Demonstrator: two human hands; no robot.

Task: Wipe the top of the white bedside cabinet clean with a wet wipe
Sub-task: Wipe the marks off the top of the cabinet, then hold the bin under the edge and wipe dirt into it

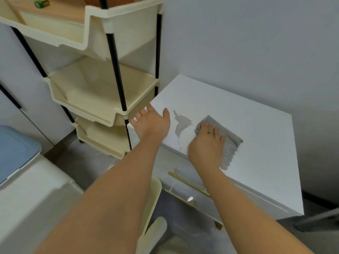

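White bedside cabinet (256,125) stands against the grey wall, seen from the head camera at the right of the frame, its flat top facing up and gold bar handles (185,182) showing on the drawer fronts below. A grey wet wipe (230,143) lies spread on the near-left part of the top. The right hand (207,143) presses flat on the wipe, fingers extended over it, a ring on one finger. Just left of the wipe a grey patch (180,124) marks the white surface. The left hand (152,123) rests open at the cabinet's left edge, fingers spread, grasping nothing. A cream tiered shelf rack (95,92) with black poles stands just beside the cabinet's left side.
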